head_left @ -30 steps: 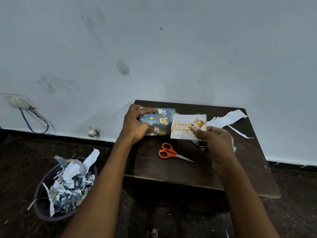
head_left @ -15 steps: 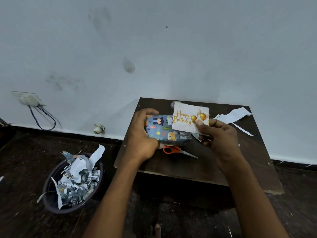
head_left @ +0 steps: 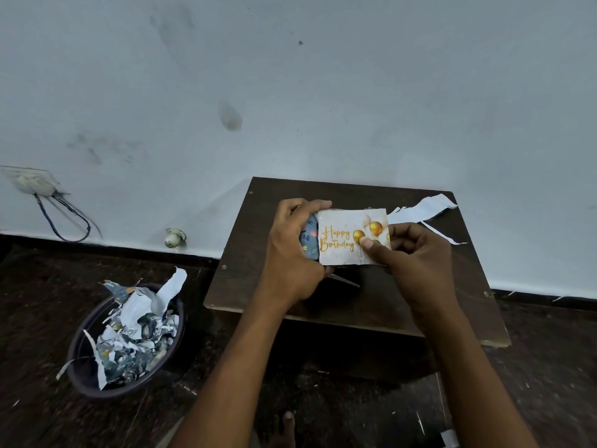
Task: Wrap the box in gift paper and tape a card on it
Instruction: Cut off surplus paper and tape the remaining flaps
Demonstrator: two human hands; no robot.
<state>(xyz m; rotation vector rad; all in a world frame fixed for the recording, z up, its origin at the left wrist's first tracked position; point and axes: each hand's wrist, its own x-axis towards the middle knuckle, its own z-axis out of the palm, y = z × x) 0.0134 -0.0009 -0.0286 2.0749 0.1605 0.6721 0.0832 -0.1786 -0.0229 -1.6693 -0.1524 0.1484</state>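
A dark wooden table (head_left: 381,302) stands against the pale wall. On it, past the right hand's grip (head_left: 416,253) toward the far right corner, lie white paper strips (head_left: 423,210). Just below the left hand's grip (head_left: 290,253), scissors (head_left: 344,280) lie on the top, only the blades showing. The dark floor (head_left: 38,302) left of that grip carries a round bin (head_left: 87,379) full of paper scraps (head_left: 135,334).
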